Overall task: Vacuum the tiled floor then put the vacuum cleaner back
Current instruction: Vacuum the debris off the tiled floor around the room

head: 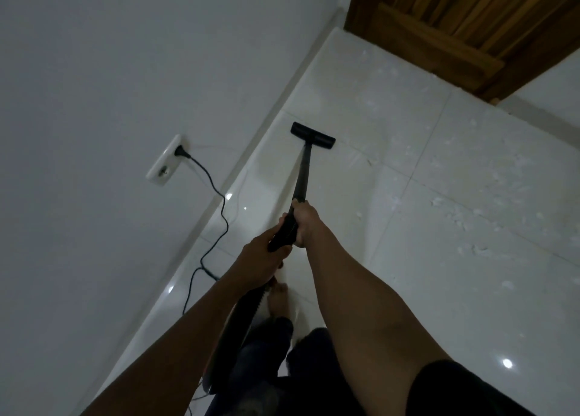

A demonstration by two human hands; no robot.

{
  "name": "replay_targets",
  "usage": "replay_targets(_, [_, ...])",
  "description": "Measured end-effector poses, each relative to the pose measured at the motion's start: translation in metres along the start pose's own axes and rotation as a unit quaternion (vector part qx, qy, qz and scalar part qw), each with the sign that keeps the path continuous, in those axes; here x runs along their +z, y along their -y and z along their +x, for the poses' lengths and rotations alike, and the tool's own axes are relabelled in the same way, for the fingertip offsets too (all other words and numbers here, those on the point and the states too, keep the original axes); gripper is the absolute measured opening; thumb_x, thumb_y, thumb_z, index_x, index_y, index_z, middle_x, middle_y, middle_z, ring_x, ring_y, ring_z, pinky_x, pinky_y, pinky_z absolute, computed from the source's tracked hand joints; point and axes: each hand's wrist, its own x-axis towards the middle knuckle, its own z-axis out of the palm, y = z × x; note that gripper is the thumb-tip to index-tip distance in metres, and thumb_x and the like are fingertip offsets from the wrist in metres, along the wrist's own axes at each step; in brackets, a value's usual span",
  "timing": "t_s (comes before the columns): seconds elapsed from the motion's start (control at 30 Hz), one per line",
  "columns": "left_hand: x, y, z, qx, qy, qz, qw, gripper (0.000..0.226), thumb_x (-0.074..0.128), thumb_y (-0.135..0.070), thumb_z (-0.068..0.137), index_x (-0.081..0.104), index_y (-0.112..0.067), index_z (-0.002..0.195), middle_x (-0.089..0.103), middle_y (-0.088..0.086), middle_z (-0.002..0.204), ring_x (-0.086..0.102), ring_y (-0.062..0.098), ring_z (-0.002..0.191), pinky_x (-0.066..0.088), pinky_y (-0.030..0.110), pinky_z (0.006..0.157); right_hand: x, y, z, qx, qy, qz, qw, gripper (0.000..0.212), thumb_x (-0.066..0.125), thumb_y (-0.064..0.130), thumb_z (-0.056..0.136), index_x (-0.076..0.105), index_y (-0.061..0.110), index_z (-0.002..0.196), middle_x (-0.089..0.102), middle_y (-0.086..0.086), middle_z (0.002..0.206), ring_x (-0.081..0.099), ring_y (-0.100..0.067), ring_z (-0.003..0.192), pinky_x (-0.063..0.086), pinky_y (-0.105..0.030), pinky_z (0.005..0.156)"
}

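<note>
The tiled floor (439, 258) fills the centre and right of the frame. White debris (455, 214) is scattered over its right part, not yet taken up. The vacuum wand (303, 174) is held by both hands, its long axis running up-frame to the floor head (313, 135) beside the skirting. The right hand (306, 224) is placed nearer the head, the left hand (266, 258) behind. Fingers (299, 238) are curled round the wand. The debris lies right of the head.
</note>
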Motion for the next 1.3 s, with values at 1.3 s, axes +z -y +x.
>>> replay_targets(1.3, [-0.036,-0.169,0.388,0.049,0.008,0.064,0.997,0.050,0.046,-0.044,0.104,0.032,-0.043,0.152,0.071,0.002,0.090,0.060,-0.004,0.051,0.045,0.013,0.049,0.008,0.361,0.243,-0.061,-0.072,0.029,0.995,0.031,0.044,0.030,0.111,0.049,0.031,0.141,0.045,-0.006,0.065,0.048,-0.020,0.041,0.049,-0.028,0.045])
